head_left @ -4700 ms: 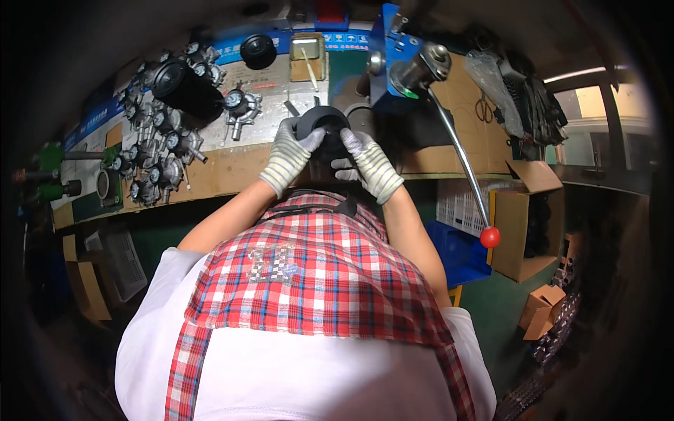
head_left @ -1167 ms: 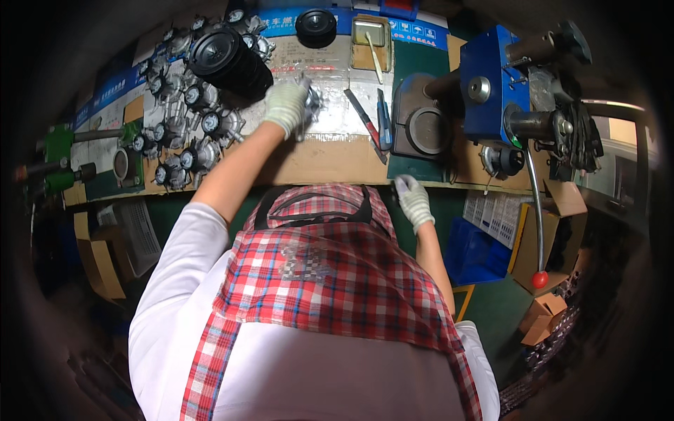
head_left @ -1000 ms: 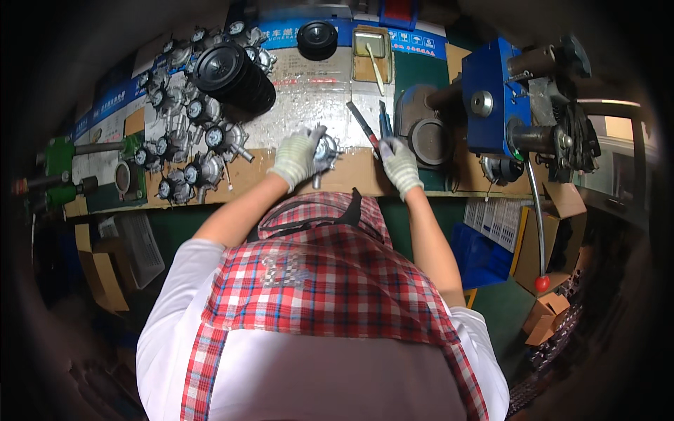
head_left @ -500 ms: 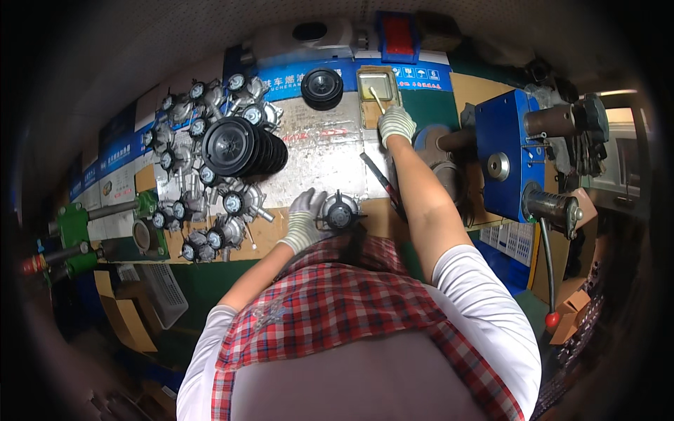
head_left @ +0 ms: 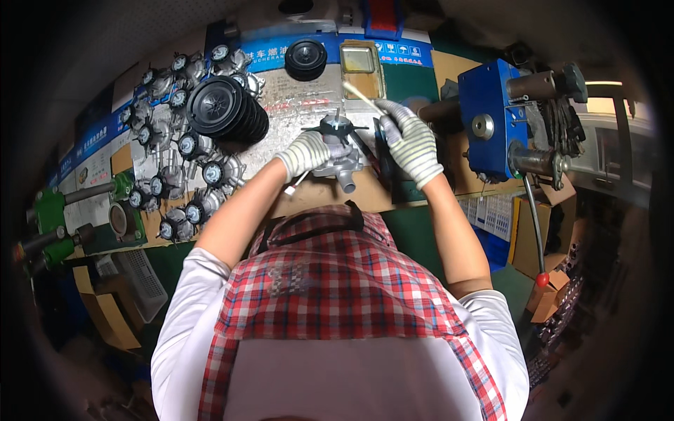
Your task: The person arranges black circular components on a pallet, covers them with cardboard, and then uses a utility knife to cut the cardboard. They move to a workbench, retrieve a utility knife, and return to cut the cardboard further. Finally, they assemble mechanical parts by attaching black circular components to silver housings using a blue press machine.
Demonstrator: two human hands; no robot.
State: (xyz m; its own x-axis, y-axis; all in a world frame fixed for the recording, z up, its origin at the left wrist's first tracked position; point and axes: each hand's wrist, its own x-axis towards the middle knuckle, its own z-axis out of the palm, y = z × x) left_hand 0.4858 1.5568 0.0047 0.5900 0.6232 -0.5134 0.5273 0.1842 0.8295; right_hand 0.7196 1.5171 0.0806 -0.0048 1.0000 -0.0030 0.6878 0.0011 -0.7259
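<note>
My left hand (head_left: 307, 154), in a striped work glove, is closed around a grey cast-metal housing (head_left: 344, 172) at the front of the bench. A black motor-like piece (head_left: 337, 126) with spread arms and an upright thin shaft sits at its far end; a short round pipe points toward me. A thin white-tipped lead (head_left: 296, 184) hangs beside the left glove. Right of the housing, my gloved right hand (head_left: 415, 146) pinches a pale thin stick (head_left: 364, 95). Its free end points far left, apart from the housing. Whether it carries bristles is unclear.
Several similar metal housings (head_left: 214, 172) crowd the left, beside a stack of black discs (head_left: 214, 105). Another black disc stack (head_left: 306, 59) stands farther back, near a shallow rectangular tray (head_left: 381, 77). A blue press (head_left: 483, 126) with a red-knobbed lever (head_left: 541, 279) stands right.
My right hand has drawn the stick back from the tray toward the housing. My left hand now grips the housing, which has been turned so its pipe faces me. The whole view has shifted.
</note>
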